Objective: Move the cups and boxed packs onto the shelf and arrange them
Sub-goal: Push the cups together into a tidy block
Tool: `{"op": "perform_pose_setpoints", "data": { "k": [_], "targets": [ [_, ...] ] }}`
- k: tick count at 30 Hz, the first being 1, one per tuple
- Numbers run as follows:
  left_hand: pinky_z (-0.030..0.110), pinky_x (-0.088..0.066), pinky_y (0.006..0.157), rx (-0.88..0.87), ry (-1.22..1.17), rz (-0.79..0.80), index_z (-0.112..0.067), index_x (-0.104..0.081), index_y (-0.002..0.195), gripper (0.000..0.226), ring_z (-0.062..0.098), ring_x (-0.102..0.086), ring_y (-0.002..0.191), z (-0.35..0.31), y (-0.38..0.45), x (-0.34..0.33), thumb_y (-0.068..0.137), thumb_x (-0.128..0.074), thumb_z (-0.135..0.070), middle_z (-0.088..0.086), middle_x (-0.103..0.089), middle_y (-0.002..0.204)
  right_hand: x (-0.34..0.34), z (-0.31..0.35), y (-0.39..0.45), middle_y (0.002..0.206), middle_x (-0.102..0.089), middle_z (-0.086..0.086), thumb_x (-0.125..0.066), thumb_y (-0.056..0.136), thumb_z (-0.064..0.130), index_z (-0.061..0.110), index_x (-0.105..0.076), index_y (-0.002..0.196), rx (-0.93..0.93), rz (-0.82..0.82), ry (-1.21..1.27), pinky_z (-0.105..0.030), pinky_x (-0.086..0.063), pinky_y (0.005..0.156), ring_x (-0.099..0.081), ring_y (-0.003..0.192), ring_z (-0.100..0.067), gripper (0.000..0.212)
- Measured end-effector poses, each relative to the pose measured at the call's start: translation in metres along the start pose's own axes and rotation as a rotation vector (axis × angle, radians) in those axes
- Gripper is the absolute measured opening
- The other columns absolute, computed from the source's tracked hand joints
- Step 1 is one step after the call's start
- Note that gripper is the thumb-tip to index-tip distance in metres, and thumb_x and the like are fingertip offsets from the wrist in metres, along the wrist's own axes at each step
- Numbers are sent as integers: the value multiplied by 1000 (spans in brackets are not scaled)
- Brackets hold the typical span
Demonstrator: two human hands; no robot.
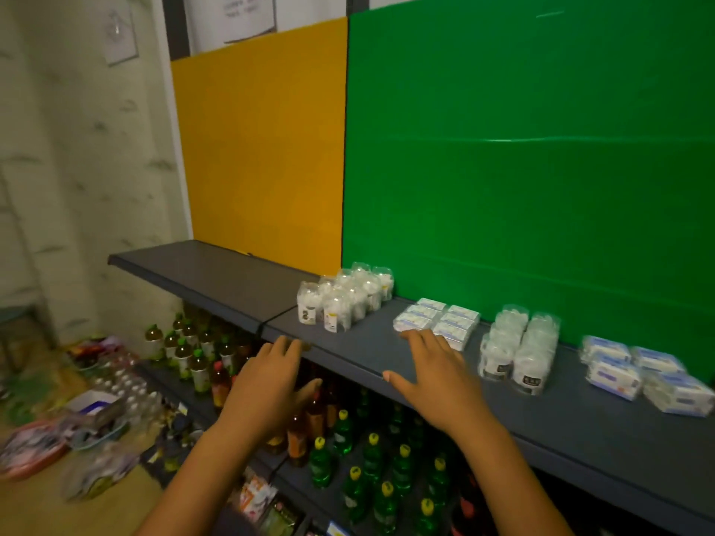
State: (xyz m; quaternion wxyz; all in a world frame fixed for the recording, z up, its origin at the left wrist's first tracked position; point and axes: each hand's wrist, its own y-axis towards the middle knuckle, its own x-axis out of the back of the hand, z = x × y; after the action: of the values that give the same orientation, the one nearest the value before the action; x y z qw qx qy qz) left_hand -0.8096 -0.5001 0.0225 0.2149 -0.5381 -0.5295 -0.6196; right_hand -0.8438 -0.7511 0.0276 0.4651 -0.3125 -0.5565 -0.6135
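Observation:
On the dark grey shelf (216, 276) stands a cluster of several clear plastic cups (344, 299), then a block of white-and-blue boxed packs (439, 321), a second group of cups (518, 350), and more boxed packs (646, 375) at the right. My left hand (267, 384) hovers with relaxed fingers at the shelf's front edge, holding nothing. My right hand (435, 371) is spread flat above the shelf, fingertips just short of the nearer boxed packs, also empty.
Yellow (263, 148) and green (522, 148) back panels rise behind the shelf. Lower shelves hold several green and brown bottles (371, 458). On the floor at left lie a pink basket (31, 454), packets and bottle packs. The shelf's left half is bare.

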Motion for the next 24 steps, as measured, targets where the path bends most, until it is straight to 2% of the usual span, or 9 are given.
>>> {"op": "perform_pose_setpoints", "data": {
  "k": [6,12,16,24],
  "targets": [
    [32,-47,88,38,-20,-27,-27,-38,136,58,18,-48,112,56,13,-3,88,-52,-55,-4,-46,128,-28,38,44,144,-37,3,-46,92,62,23,-28,146,35,10,31,-37,-34,108,-35,133,-19,69],
    [30,-48,86,92,-72,-23,-28,-39,135,56,14,-49,109,98,31,-22,88,-53,-53,-6,-46,125,-66,53,100,138,-40,4,-47,92,61,24,-30,142,67,0,58,-36,-40,103,-40,127,-18,65],
    [30,-48,83,121,-57,-21,-25,-40,134,54,17,-50,109,125,64,-35,89,-53,-53,-4,-45,124,-89,52,145,135,-42,4,-51,91,57,26,-33,140,84,-17,86,-36,-41,100,-42,126,-18,62],
    [34,-48,90,61,-107,-82,-27,-41,132,50,17,-49,115,153,155,-46,89,-53,-52,-5,-44,130,-106,27,223,136,-43,4,-53,91,55,26,-36,137,38,-74,102,-35,-40,97,-41,125,-18,57]
  ]
}}
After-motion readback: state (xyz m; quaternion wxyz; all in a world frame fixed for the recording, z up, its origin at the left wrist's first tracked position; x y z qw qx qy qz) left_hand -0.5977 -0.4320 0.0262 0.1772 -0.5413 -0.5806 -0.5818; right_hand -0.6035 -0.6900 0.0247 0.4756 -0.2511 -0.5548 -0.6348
